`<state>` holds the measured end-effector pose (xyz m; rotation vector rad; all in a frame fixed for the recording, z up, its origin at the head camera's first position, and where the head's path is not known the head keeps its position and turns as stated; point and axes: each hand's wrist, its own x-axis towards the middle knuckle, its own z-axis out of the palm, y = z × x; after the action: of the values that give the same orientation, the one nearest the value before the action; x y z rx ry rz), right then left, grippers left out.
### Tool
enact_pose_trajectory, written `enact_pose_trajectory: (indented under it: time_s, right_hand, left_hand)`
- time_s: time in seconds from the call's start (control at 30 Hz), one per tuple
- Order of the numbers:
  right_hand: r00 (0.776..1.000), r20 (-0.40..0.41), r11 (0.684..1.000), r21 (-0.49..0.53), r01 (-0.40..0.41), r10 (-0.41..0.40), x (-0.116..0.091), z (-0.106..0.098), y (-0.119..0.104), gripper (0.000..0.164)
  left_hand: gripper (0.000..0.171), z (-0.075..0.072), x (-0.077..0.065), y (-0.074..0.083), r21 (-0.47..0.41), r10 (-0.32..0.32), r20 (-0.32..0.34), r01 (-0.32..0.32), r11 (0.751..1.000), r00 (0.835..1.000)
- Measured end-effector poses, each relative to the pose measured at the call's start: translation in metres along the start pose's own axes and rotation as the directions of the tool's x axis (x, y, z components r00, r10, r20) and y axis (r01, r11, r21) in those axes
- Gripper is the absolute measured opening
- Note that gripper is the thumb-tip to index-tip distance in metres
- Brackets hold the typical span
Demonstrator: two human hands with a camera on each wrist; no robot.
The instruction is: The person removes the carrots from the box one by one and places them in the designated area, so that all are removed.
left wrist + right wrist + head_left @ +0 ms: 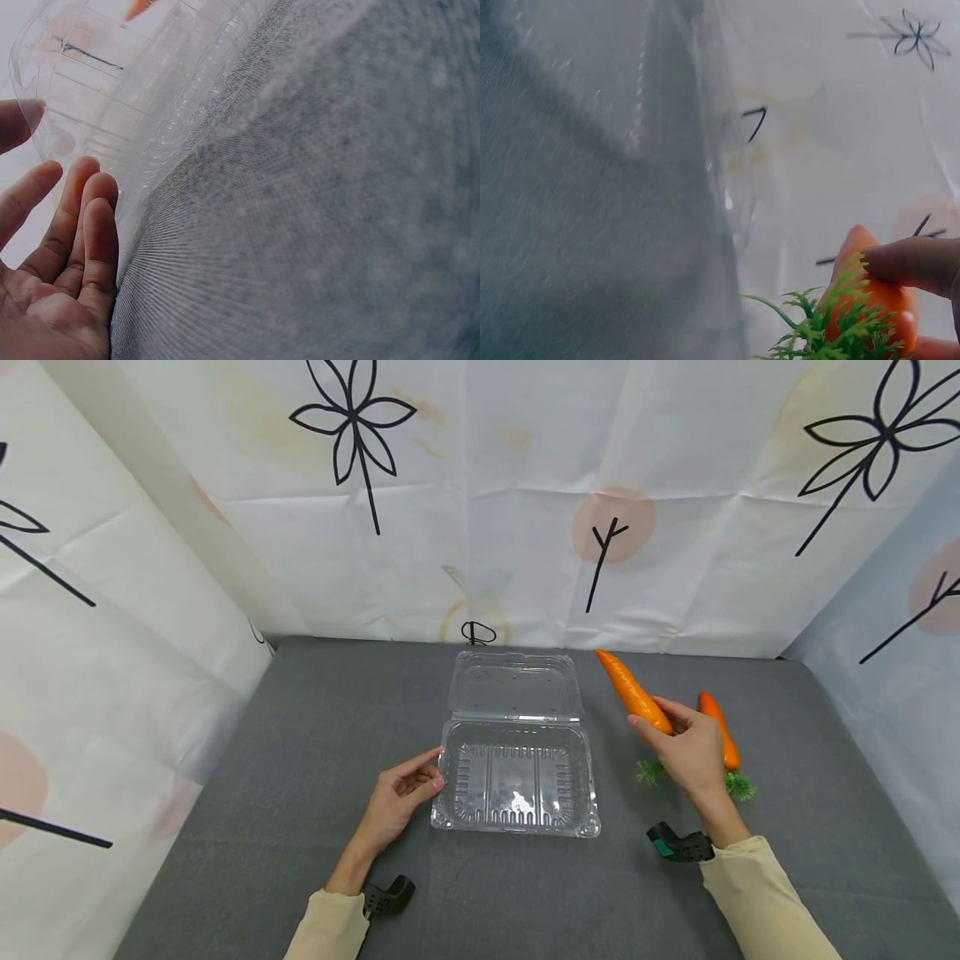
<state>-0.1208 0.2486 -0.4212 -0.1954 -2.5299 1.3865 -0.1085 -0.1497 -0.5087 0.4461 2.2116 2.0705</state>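
An orange carrot (632, 689) with green leaves (847, 330) at its top is pinched between the thumb and fingers of my right hand (690, 753). Its tip points up and away to the left. A clear plastic clamshell box (513, 789) lies with its lid (516, 687) laid back, right in front of me. My left hand (397, 797) stands at the box's left side, with thumb and index fingertips at the rim and the other fingers loosely bent. A second carrot (718, 727) lies just right of my right hand, partly hidden by it.
The grey cloth-covered table (337, 718) runs back to white fabric walls (525, 468) printed with flowers and shapes. More fabric hangs at the left and right sides. Green leaves (741, 786) of the second carrot show beside my right wrist.
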Motion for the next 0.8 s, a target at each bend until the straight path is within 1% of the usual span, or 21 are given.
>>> enact_pose_trajectory:
  time_s: [0.07,0.17,0.27,0.33,0.47,0.53,0.7,0.8]
  right_hand:
    - [0.999,-0.028,0.999,-0.015,-0.046,0.046,0.001,-0.002,0.009,0.054]
    - [0.993,-0.062,0.992,-0.066,-0.109,0.105,0.002,-0.002,0.021,0.056]
    - [0.986,-0.084,0.981,-0.119,-0.155,0.145,0.003,-0.001,0.032,0.059]
    - [0.983,-0.096,0.974,-0.152,-0.17,0.157,0.004,0.001,0.037,0.059]
    - [0.979,-0.122,0.959,-0.213,-0.185,0.162,0.007,0.005,0.044,0.059]
    - [0.98,-0.135,0.951,-0.251,-0.18,0.149,0.008,0.006,0.045,0.058]
    - [0.986,-0.145,0.931,-0.34,-0.13,0.085,0.01,0.012,0.045,0.055]
    - [0.987,-0.147,0.925,-0.364,-0.108,0.057,0.011,0.016,0.045,0.055]
  left_hand:
    - [0.045,0.0,0.0,0.0,0.001,-0.001,0.0,0.001,1.0,1.0]
    - [0.045,0.0,0.0,0.0,0.003,0.001,-0.001,-0.001,1.0,1.0]
    - [0.045,0.0,0.0,0.0,0.001,0.002,-0.002,-0.002,1.0,1.0]
    - [0.045,0.0,0.0,0.0,0.001,0.002,-0.005,-0.002,1.0,1.0]
    - [0.045,0.0,0.001,-0.001,0.001,0.003,-0.006,-0.003,1.0,1.0]
    - [0.045,0.001,0.001,-0.001,-0.001,0.005,-0.005,-0.005,1.0,1.0]
    - [0.045,0.0,0.001,-0.001,-0.005,-0.003,-0.006,0.003,1.0,1.0]
    - [0.045,0.0,0.0,-0.001,-0.004,-0.005,-0.005,0.005,1.0,1.0]
